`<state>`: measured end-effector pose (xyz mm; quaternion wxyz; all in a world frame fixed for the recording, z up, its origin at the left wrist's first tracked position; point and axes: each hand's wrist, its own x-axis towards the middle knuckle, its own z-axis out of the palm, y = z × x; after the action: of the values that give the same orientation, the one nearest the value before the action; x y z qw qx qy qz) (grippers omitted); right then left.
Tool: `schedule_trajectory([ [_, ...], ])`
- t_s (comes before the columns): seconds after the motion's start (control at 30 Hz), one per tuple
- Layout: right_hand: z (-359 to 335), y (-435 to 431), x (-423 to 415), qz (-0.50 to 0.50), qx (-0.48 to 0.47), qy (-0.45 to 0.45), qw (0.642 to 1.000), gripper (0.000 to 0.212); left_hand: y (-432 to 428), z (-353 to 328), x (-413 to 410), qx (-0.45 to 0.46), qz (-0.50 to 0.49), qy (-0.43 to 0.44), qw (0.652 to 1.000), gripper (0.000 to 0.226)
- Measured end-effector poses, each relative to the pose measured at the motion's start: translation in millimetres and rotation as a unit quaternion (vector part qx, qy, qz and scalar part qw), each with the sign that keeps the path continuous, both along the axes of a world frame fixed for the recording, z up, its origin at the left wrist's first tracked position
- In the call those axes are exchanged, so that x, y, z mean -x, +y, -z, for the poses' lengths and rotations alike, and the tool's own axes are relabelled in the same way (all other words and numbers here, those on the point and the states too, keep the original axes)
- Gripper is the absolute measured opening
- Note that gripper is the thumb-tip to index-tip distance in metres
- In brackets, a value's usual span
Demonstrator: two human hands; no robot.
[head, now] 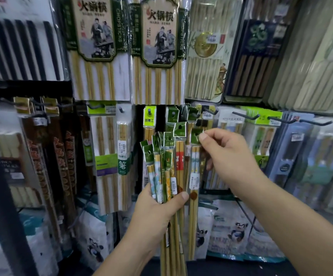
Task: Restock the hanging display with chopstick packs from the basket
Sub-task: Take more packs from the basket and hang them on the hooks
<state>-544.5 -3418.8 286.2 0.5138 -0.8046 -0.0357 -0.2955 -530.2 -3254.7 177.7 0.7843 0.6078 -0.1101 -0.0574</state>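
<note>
Bundle of chopstick packs [162, 166] at centre frame, fanned upright before hanging display [245, 116]. Probably light, stiff lengthwise, slippery in plastic sleeves; best taken by green header card [196, 135] beside punched hole. Left hand [155, 210], lower centre, curled round bundle's middle. Right hand [227, 154], centre right, thumb and forefinger pinching header of single pack [194, 168], just below hook [208, 110]. Basket out of view.

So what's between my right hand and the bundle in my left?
One chopstick pack, green header pinched by your right hand, beside the bundle; head view.
</note>
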Motion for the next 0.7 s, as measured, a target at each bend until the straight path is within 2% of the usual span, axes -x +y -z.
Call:
schedule_trajectory([
  [0.1, -17.1, -3.0, -12.0, 0.018, -0.034, -0.009, 0.999, 0.028, 3.9, 3.3, -3.2, 0.002, -0.018, -0.002, 1.0, 0.037],
  [0.2, -28.8, -0.7, -23.6, 0.034, -0.029, -0.018, 0.999, 0.032, 5.6, 4.1, -3.0, -0.005, -0.025, -0.01, 1.0, 0.031],
  [0.57, -34.9, 3.6, -31.8, 0.09, 0.026, -0.044, 0.995, 0.039, 7.9, 2.2, -0.9, -0.013, -0.033, -0.029, 0.999, 0.037],
  [0.7, -32.0, 3.2, -35.2, 0.114, 0.017, -0.047, 0.992, 0.039, 9.2, 2.3, -1.1, -0.013, -0.034, -0.035, 0.999, 0.036],
])
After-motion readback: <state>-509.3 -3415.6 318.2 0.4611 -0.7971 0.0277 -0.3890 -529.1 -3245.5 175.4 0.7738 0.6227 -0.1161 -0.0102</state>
